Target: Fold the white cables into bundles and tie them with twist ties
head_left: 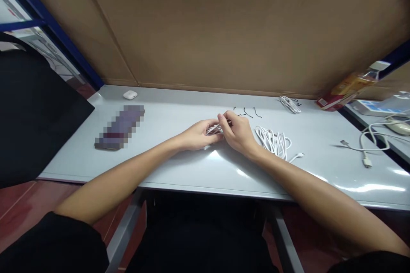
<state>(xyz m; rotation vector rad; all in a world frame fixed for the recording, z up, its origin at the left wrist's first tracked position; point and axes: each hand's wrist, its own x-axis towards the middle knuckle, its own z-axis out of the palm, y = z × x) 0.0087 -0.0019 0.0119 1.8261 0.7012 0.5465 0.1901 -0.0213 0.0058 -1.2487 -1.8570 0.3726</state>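
Both my hands meet over the middle of the grey table. My left hand grips a small coiled bundle of white cable. My right hand pinches the same bundle from the right, fingers closed on it. Just right of my right wrist lies a loose pile of white cable with a plug end sticking out. Three short black twist ties lie on the table just beyond my hands.
A small white earbud case and a blurred dark flat object lie at the left. Another coiled white cable sits at the back right, a loose cable at far right. A cardboard wall stands behind the table.
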